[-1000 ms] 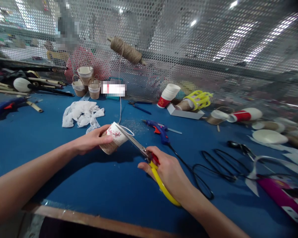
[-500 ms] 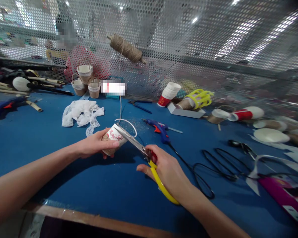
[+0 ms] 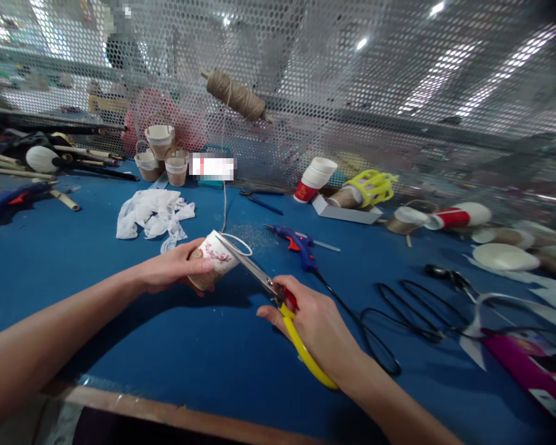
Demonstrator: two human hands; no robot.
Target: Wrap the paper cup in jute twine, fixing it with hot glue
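Observation:
My left hand (image 3: 185, 267) is closed around a paper cup (image 3: 219, 254) with a red blossom print, tilted with its mouth to the upper right. Brown twine wraps its lower part. A white ring (image 3: 240, 243), apparently the cup's rim strip, stands partly away from the mouth. My right hand (image 3: 308, 315) grips yellow-handled scissors (image 3: 258, 272), whose blades lie across the cup near its mouth. A strand of twine (image 3: 225, 204) runs down from the twine spool (image 3: 236, 94) to behind the cup.
A glue gun (image 3: 296, 242) with a black cord lies right of the cup. White lace (image 3: 151, 213) is heaped at left, before small twine-wrapped buckets (image 3: 176, 169). Pliers (image 3: 262, 199), stacked paper cups (image 3: 315, 179) and a white tray (image 3: 347, 212) line the mesh wall. A magenta object (image 3: 528, 371) sits at right.
The cup has turned slightly in my left hand, showing more of its printed side. The white ring sits a little lower and closer to the mouth. My right hand with the scissors has shifted slightly.

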